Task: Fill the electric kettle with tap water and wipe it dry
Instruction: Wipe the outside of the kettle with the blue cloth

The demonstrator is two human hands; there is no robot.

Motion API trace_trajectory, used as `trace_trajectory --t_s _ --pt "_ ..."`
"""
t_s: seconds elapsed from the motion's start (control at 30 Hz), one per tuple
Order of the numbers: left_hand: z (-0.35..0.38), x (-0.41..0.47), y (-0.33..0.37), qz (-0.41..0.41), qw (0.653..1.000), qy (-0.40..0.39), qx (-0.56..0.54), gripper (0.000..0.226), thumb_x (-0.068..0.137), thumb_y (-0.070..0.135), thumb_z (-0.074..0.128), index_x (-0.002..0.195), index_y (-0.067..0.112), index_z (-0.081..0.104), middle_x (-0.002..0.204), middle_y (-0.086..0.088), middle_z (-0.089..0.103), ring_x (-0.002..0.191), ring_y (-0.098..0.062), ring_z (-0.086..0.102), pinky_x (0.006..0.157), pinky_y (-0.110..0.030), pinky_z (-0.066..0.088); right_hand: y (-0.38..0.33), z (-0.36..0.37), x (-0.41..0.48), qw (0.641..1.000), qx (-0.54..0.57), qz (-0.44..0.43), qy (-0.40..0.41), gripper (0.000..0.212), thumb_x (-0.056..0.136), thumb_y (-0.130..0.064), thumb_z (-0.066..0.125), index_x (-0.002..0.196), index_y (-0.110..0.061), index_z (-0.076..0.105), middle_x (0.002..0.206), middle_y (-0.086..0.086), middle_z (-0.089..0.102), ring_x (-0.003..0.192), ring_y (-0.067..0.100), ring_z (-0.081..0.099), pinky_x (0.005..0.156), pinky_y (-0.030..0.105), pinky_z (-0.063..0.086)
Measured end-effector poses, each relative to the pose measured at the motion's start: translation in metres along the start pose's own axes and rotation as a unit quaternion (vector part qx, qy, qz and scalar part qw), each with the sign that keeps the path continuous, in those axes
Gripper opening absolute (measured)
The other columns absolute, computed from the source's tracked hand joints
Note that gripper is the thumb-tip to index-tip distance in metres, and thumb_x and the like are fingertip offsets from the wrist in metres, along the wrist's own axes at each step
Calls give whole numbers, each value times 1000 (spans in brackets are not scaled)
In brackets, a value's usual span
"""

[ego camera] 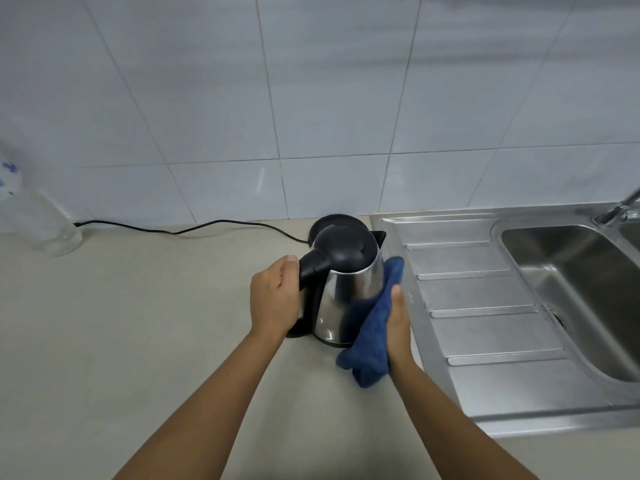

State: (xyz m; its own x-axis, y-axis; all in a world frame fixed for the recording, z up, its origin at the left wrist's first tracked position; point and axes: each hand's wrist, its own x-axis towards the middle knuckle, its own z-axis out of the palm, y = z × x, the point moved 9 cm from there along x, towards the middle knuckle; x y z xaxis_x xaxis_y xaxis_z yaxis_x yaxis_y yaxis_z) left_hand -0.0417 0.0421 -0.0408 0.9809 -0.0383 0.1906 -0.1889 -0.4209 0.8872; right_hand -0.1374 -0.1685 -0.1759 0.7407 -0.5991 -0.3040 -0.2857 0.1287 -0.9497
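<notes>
A steel electric kettle [341,289] with a black lid and black handle stands on the beige counter [138,323], lid closed. My left hand [275,297] is wrapped around the handle on its left side. My right hand [398,327] presses a blue cloth [369,337] flat against the kettle's right side; the cloth hangs down to the counter. Behind the kettle, partly hidden, lies its black power base [332,221], with a black cord [180,230] running left along the wall.
A stainless drainboard [485,306] and sink basin [581,285] lie right of the kettle, with the tap [620,206] at the far right. A clear glass bottle [45,220] stands at the far left by the tiled wall [311,98].
</notes>
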Motion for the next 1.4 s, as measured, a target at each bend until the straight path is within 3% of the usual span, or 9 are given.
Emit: trace_trajectory --t_s 0.1,0.3,0.57,0.67,0.87,1.03,1.13,1.27,1.4 --pt "0 0 -1 -4 1000 3 5 36 85 32 35 59 7 32 58 -25 42 60 -42 46 54 -55 41 -9 3 -22 999 4 -20 27 97 78 -82 31 152 -18 36 151 7 44 142 26 39 116 40 31" --pt "-3 1 -5 -15 999 -1 -33 41 85 30 38 62 -3 42 61 -30 48 52 -32 46 51 -43 43 -96 20 -7 984 -11 -173 50 48 104 -41 36 151 -40 36 147 -7 49 129 8 37 107 26 27" --pt "2 1 -1 4 1000 19 18 43 82 36 32 64 -2 38 61 -28 48 62 -43 48 58 -56 43 -11 10 25 992 110 68 3 34 99 -52 37 106 -29 60 119 4 66 119 21 56 106 37 39" --pt "2 1 -2 -1 1000 26 17 44 81 38 31 66 -3 38 62 -29 48 63 -44 49 58 -57 43 -13 5 11 997 49 -6 52 52 98 -53 33 142 -29 44 157 2 38 145 21 34 120 42 25" --pt "2 0 -4 6 999 34 32 41 82 31 32 66 -6 39 62 -30 49 63 -45 48 56 -56 43 -1 -1 -28 994 -75 -55 53 48 107 -40 33 154 -28 30 137 9 48 133 28 46 103 29 31" --pt "1 1 -1 10 999 34 35 39 83 29 32 67 -5 39 62 -30 48 63 -45 50 58 -57 42 -15 -9 -55 977 -115 -151 99 51 104 -24 50 151 -34 35 126 6 50 103 -1 53 93 10 43" --pt "2 2 -6 0 999 29 22 39 83 30 33 68 -6 40 63 -31 48 64 -45 50 60 -55 41 -47 -5 -73 940 -156 -287 101 46 100 -24 55 144 -35 44 133 -1 55 101 -9 47 90 14 46" --pt "5 4 -8 14 1000 1 28 38 85 28 32 67 -4 42 62 -27 53 62 -38 50 56 -37 39 -96 16 -101 781 -327 -519 116 41 88 -43 63 126 -26 68 142 -7 58 111 19 47 96 39 37" --pt "7 6 -9 25 999 -13 35 32 86 24 34 66 0 40 60 -24 52 58 -34 49 56 -42 36 -81 14 -79 751 -440 -481 107 70 84 -71 52 146 -40 44 163 12 21 140 44 26 114 66 17"
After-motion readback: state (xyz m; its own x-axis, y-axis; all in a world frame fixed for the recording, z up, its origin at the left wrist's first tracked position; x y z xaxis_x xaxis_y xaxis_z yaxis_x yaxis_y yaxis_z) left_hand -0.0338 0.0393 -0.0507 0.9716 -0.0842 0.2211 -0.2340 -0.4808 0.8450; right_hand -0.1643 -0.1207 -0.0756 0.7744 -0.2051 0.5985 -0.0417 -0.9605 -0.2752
